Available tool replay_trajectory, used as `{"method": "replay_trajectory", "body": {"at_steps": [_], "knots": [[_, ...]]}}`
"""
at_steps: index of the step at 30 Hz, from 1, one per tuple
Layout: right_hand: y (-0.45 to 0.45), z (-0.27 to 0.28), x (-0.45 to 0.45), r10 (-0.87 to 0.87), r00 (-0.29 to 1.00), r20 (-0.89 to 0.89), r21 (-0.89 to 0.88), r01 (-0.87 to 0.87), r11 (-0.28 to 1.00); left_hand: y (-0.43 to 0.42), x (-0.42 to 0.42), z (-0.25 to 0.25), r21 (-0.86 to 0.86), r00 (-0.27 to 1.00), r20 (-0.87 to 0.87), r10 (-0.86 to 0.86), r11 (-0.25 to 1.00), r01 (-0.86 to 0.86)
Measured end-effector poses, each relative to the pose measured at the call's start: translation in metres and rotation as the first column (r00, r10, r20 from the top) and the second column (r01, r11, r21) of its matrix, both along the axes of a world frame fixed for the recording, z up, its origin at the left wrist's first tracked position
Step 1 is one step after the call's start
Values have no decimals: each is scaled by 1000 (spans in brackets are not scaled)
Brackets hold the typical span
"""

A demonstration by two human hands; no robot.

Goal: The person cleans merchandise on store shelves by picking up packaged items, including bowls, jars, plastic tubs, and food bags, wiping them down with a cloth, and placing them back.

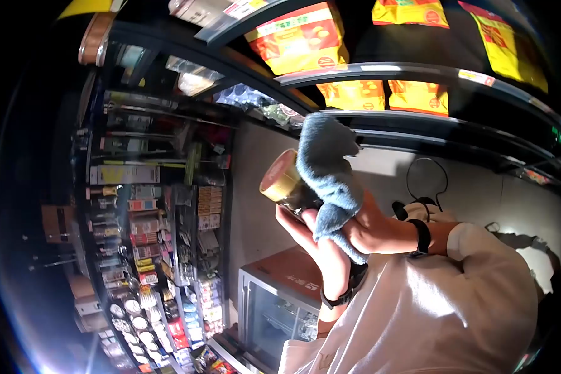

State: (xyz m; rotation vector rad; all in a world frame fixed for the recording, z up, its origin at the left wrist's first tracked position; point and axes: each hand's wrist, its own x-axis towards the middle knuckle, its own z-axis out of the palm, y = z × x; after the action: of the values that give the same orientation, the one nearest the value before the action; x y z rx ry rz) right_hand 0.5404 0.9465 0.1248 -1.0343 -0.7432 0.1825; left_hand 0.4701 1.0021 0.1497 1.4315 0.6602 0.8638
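Jar (pixel 287 182) tilted in the left hand (pixel 302 234), blue-grey cloth (pixel 324 153) bunched in the right hand (pixel 371 224).
Held in the air, below the left end of the front edge of a shelf (pixel 411 68) in this view, gold-rimmed lid (pixel 277 169) facing up and left; dark lower part cupped in the left hand, right hand closed around the cloth, fingers mostly hidden. Cloth lapping over the jar's side. Yellow-and-red bags (pixel 302 40) along the shelf; below the hands, a glass-fronted cabinet (pixel 280 274) with a brown top.
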Motion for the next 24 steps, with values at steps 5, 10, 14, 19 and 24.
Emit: {"method": "replay_trajectory", "body": {"at_steps": [5,10,14,19,24], "knots": [[6,-16,-2,69,997,30,124,-73,990,20,0,-3,-179,995,87,-40,982,55],[3,-11,7,379,868,-320,272,-299,914,35,7,2,-368,967,211,-142,905,213],[-3,-8,25,575,615,-540,395,-418,818,57,3,-1,-478,953,274,-126,843,248],[7,-20,38,686,562,-462,560,-414,718,67,-3,-13,-637,733,679,-52,456,622],[20,-31,46,755,522,-396,691,-372,620,72,1,-28,-666,727,683,-69,351,659]]}}
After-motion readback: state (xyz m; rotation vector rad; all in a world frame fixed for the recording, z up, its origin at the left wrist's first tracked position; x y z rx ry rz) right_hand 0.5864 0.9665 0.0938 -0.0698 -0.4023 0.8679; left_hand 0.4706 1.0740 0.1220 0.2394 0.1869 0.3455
